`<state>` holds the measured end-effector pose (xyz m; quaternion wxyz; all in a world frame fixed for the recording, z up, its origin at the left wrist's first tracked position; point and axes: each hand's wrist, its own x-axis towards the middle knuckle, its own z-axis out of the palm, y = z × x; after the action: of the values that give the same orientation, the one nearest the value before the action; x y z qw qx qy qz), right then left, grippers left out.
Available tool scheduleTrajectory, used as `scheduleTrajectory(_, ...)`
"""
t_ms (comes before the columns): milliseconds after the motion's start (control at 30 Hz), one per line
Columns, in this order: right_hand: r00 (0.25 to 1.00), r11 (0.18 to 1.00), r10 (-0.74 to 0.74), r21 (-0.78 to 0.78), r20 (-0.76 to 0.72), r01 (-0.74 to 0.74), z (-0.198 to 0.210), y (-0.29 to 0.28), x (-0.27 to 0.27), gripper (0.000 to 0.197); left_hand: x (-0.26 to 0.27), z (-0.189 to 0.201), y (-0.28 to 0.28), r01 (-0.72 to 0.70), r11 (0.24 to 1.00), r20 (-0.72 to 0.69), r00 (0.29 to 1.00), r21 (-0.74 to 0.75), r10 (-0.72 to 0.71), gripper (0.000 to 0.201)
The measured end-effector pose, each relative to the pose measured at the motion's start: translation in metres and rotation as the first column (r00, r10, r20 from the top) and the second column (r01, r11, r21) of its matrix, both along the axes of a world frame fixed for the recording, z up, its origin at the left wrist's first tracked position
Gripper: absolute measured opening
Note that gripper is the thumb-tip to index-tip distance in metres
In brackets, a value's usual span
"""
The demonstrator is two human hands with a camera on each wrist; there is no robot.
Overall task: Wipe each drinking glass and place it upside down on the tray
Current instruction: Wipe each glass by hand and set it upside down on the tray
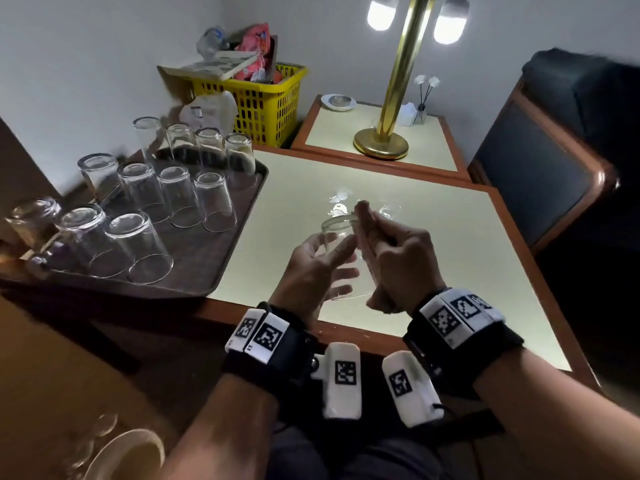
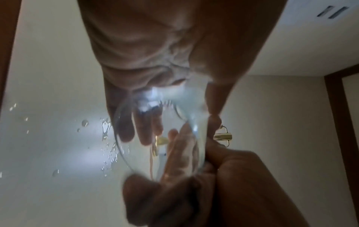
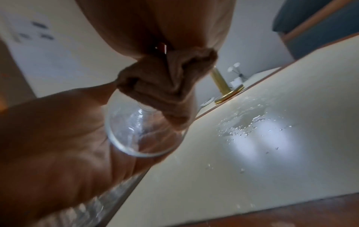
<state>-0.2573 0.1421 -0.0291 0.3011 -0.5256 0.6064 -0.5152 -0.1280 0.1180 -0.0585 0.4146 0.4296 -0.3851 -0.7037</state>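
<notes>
The left hand [image 1: 313, 268] holds a clear drinking glass [image 1: 341, 251] above the near middle of the table [image 1: 450, 244], its fingers curled round the glass wall, so this grip is grasping the glass. The glass is tilted, with its open rim pointing up and away from the person and its base low by the palms.

The right hand [image 1: 398, 265] is clenched round a tan cloth [image 1: 363, 223], and the bunched end of the cloth is pushed against the rim of the glass on its right side. In the right wrist view the cloth [image 3: 167, 86] sits crumpled at the top of the glass [image 3: 143, 130], and the left wrist view shows cloth through the glass wall, though blur hides how far in it goes.

On the table just beyond the hands lies a patch of water drops [image 1: 341, 199], catching the light.

To the left, a brown tray [image 1: 207, 258] rests on the table's left edge. It carries many clear glasses [image 1: 214, 199], all standing upside down in rows.

Far behind, a brass lamp [image 1: 388, 133] stands on a second small table beside a small dish [image 1: 338, 101]. A yellow basket [image 1: 266, 105] full of packets stands at the far wall.
</notes>
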Motion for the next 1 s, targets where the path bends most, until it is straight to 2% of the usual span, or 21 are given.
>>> scheduleTrajectory(33, 0.999, 0.999, 0.037, -0.013, -0.009, -0.037, 0.0, 0.002, 0.0, 0.023, -0.001, -0.002, -0.001, -0.066, 0.998, 0.003, 0.998, -0.003, 0.066, 0.071)
scheduleTrajectory(100, 0.987, 0.992, 0.119, -0.024, -0.104, -0.122, -0.008, 0.008, 0.008, 0.029, -0.001, -0.004, -0.002, -0.196, 0.975, -0.059, 0.978, 0.104, 0.203, 0.077)
scheduleTrajectory(167, 0.991, 0.997, 0.074, -0.017, -0.113, -0.076, -0.011, 0.005, 0.013, 0.029, 0.001, -0.007, -0.005, -0.109, 0.98, -0.098, 0.987, 0.169, 0.127, 0.071)
scheduleTrajectory(233, 0.998, 0.999, -0.049, -0.02, -0.039, 0.048, -0.007, -0.003, 0.008, 0.027, 0.005, -0.006, -0.006, 0.016, 0.996, -0.054, 0.998, 0.09, -0.011, 0.07)
scheduleTrajectory(267, 0.998, 0.998, -0.068, -0.009, -0.014, 0.068, -0.005, -0.005, 0.005, 0.027, 0.005, -0.005, -0.005, 0.014, 0.999, -0.036, 0.999, 0.03, -0.013, 0.071)
scheduleTrajectory(333, 1.0, 1.0, 0.014, 0.021, 0.011, -0.014, -0.004, 0.001, 0.009, 0.026, 0.007, -0.004, -0.008, -0.119, 0.993, -0.045, 0.992, -0.011, 0.119, 0.068)
scheduleTrajectory(400, 0.991, 0.993, 0.115, 0.028, -0.068, -0.114, -0.012, 0.011, 0.019, 0.029, 0.01, -0.004, -0.009, -0.248, 0.966, -0.066, 0.965, 0.075, 0.253, 0.066)
scheduleTrajectory(467, 0.989, 0.997, 0.082, 0.015, -0.122, -0.081, -0.014, 0.01, 0.019, 0.029, 0.013, -0.005, -0.009, -0.131, 0.984, -0.053, 0.989, 0.122, 0.138, 0.058)
scheduleTrajectory(533, 0.999, 0.999, -0.025, 0.033, -0.047, 0.027, -0.008, 0.002, 0.009, 0.025, 0.013, -0.006, -0.004, 0.024, 0.998, -0.023, 0.999, 0.064, -0.023, 0.055)
scheduleTrajectory(600, 1.0, 0.999, 0.002, 0.049, 0.01, -0.002, 0.0, 0.004, 0.006, 0.023, 0.01, -0.006, -0.001, -0.028, 1.0, -0.048, 0.998, 0.009, 0.028, 0.06)
scheduleTrajectory(700, 0.979, 0.986, 0.165, 0.029, -0.117, -0.162, -0.002, 0.018, 0.016, 0.029, 0.008, -0.003, 0.0, -0.244, 0.964, -0.105, 0.961, 0.108, 0.255, 0.074)
scheduleTrajectory(733, 0.977, 0.986, 0.168, 0.033, -0.131, -0.165, -0.003, 0.017, 0.016, 0.031, 0.008, -0.004, 0.0, -0.226, 0.965, -0.117, 0.963, 0.131, 0.241, 0.074)
scheduleTrajectory(800, 0.993, 0.995, 0.096, 0.033, -0.074, -0.094, -0.002, 0.008, 0.009, 0.031, 0.009, -0.001, -0.001, -0.08, 0.994, -0.118, 0.989, 0.074, 0.088, 0.058)
scheduleTrajectory(867, 0.999, 0.999, 0.038, 0.031, -0.004, -0.038, 0.004, 0.005, 0.005, 0.031, 0.008, 0.004, 0.0, -0.058, 0.998, -0.087, 0.995, -0.01, 0.057, 0.052)
scheduleTrajectory(933, 0.994, 0.994, 0.106, 0.03, -0.005, -0.106, 0.006, 0.01, 0.01, 0.031, 0.007, 0.005, -0.003, -0.216, 0.976, -0.085, 0.973, -0.018, 0.214, 0.057)
scheduleTrajectory(967, 0.988, 0.988, 0.15, 0.047, -0.032, -0.149, 0.002, 0.014, 0.015, 0.03, 0.008, 0.004, -0.004, -0.296, 0.955, -0.106, 0.949, 0.023, 0.297, 0.059)
scheduleTrajectory(1000, 0.984, 0.984, 0.171, 0.063, -0.059, -0.167, -0.001, 0.016, 0.019, 0.029, 0.009, 0.003, -0.004, -0.315, 0.946, -0.12, 0.939, 0.072, 0.322, 0.059)
